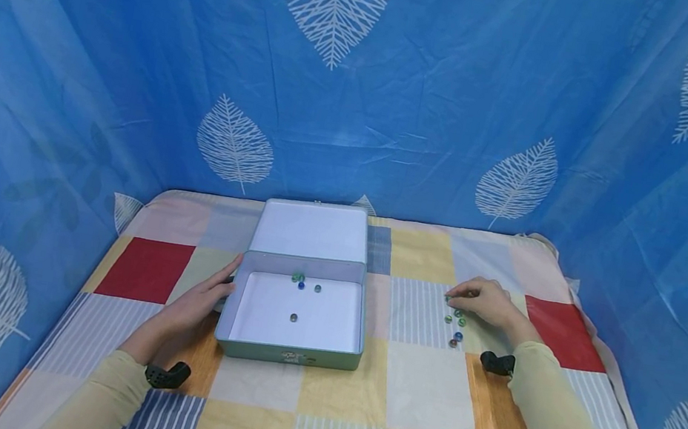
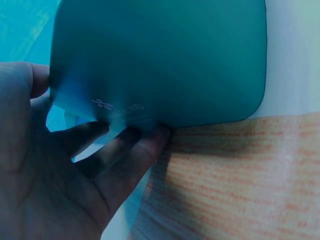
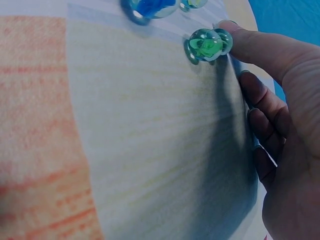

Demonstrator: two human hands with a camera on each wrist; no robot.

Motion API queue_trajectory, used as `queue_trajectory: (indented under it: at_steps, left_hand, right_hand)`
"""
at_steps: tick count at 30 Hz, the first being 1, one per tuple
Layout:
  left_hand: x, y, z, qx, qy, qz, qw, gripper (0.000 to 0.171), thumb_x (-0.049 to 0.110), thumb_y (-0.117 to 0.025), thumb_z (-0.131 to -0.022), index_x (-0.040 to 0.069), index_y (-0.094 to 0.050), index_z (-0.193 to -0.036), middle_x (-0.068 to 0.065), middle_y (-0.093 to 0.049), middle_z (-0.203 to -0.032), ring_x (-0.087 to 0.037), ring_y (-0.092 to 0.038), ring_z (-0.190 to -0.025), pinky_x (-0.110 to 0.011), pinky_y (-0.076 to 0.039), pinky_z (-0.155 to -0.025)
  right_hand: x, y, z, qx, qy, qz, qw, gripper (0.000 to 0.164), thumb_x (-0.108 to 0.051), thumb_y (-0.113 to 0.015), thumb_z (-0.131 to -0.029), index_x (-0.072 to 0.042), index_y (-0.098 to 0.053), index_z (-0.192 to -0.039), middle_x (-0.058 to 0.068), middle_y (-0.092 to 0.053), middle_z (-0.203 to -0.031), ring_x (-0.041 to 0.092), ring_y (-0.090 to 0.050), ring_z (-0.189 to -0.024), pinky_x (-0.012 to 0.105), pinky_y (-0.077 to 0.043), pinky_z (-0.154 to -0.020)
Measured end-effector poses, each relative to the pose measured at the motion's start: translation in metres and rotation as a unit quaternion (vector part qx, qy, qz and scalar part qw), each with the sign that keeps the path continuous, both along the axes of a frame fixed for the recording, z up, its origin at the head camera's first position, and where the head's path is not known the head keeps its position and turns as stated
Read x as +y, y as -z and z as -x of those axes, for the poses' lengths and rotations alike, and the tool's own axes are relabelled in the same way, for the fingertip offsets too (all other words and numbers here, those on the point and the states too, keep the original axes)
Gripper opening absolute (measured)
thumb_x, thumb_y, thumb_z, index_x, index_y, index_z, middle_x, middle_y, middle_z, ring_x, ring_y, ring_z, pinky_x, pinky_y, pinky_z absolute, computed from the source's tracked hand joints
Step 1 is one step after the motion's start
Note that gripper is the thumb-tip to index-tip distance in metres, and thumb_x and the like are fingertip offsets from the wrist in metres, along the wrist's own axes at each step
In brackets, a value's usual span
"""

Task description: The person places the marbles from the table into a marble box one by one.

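Note:
My left hand [image 1: 198,304] lies along the left side of an open green tin box [image 1: 321,359], fingers fairly straight. In the left wrist view, its fingertips [image 2: 159,134] touch the box's green wall [image 2: 165,60], near a small dragonfly print. Inside, on the white floor, lie several glass marbles, among them a blue marble [image 1: 301,285] and a brownish marble [image 1: 294,318]. Over on the right, my right hand [image 1: 487,303] pinches a small glass marble [image 1: 447,298] between thumb and index finger. Just beside the thumb sits a green-swirled marble [image 3: 205,46].
More loose marbles lie below the right hand, including a blue marble [image 1: 458,336] and a reddish-brown marble [image 1: 453,343]. The box lid [image 1: 313,231] leans back, hinged behind the box. A patchwork cloth [image 1: 342,394] covers the table, with blue leaf-patterned curtains [image 1: 396,140] around it.

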State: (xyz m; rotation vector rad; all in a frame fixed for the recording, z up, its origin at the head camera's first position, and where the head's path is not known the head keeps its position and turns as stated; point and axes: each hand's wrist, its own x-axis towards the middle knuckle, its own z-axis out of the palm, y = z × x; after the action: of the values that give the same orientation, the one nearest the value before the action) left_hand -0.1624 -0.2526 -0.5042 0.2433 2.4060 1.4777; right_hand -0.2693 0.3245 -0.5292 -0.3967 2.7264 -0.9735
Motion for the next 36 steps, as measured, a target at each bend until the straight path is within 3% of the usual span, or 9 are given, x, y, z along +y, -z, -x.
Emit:
queue_trajectory:
  at_steps: [8, 14, 22, 36]
  left_hand:
    - [0.000, -0.003, -0.001, -0.007, -0.003, -0.003, 1.0000, 0.061, 0.034, -0.035, -0.113, 0.032, -0.005, -0.166, 0.000, 0.001, -0.172, -0.034, 0.000, -0.156, -0.071, -0.009, -0.117]
    - [0.000, -0.003, -0.002, -0.009, 0.001, -0.008, 0.9999, 0.060, 0.031, -0.035, -0.113, 0.035, -0.005, -0.166, -0.001, 0.001, -0.172, -0.036, -0.002, -0.155, -0.070, -0.016, -0.116]
    - [0.000, -0.006, -0.002, -0.013, 0.001, -0.006, 0.9999, 0.061, 0.031, -0.035, -0.113, 0.031, -0.005, -0.166, 0.000, 0.001, -0.172, -0.033, 0.000, -0.156, -0.070, -0.008, -0.118]
    - [-0.002, -0.007, -0.001, -0.022, -0.002, -0.009, 0.9997, 0.063, 0.042, -0.034, -0.112, 0.033, -0.004, -0.166, 0.000, 0.002, -0.172, -0.034, 0.000, -0.155, -0.070, -0.010, -0.118]
  right_hand:
    - [-0.001, -0.003, 0.001, -0.001, 0.002, -0.003, 1.000, 0.020, -0.034, -0.077, -0.093, -0.021, -0.082, -0.108, 0.004, -0.068, -0.114, 0.025, -0.055, -0.109, 0.051, -0.041, -0.093]
    - [-0.001, -0.003, 0.001, -0.016, 0.008, -0.003, 1.000, 0.020, -0.032, -0.076, -0.094, -0.020, -0.081, -0.108, 0.004, -0.068, -0.114, 0.026, -0.055, -0.107, 0.048, -0.043, -0.092]
    - [0.000, -0.009, 0.000, -0.057, 0.029, 0.028, 0.998, 0.028, -0.034, -0.074, -0.096, -0.016, -0.077, -0.117, 0.008, -0.065, -0.118, 0.028, -0.054, -0.107, 0.044, -0.045, -0.094]
    - [-0.017, -0.031, 0.005, -0.010, 0.022, 0.040, 0.999, 0.032, -0.038, -0.071, -0.098, -0.016, -0.076, -0.120, 0.006, -0.066, -0.116, 0.028, -0.055, -0.112, 0.049, -0.046, -0.097]
